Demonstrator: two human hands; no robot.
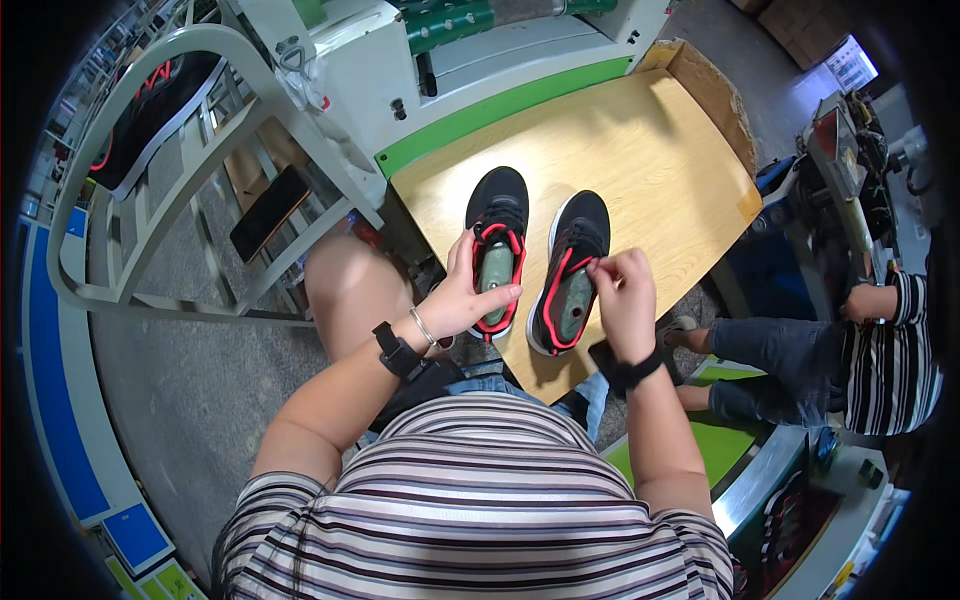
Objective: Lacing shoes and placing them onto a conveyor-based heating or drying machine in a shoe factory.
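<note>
Two black sneakers with red-lined collars and white soles lie side by side, toes away from me. A green shoe last sits inside each: the left last (495, 270) and the right last (574, 302). My left hand (466, 292) holds the left sneaker (500, 193) by its collar, fingers along the outer side and thumb across the opening. At the right sneaker (583, 215), my right hand (628, 290) pinches the collar edge near the tongue between thumb and forefinger. Both wrists wear dark bands, the left also a bracelet.
The sneakers rest on a wooden tabletop (670, 150) in front of a white and green machine (500, 75). Left stands a grey metal rack (190, 215) bearing a phone (270, 213) and another shoe (165, 115). A co-worker in a striped shirt (885, 370) is at the right.
</note>
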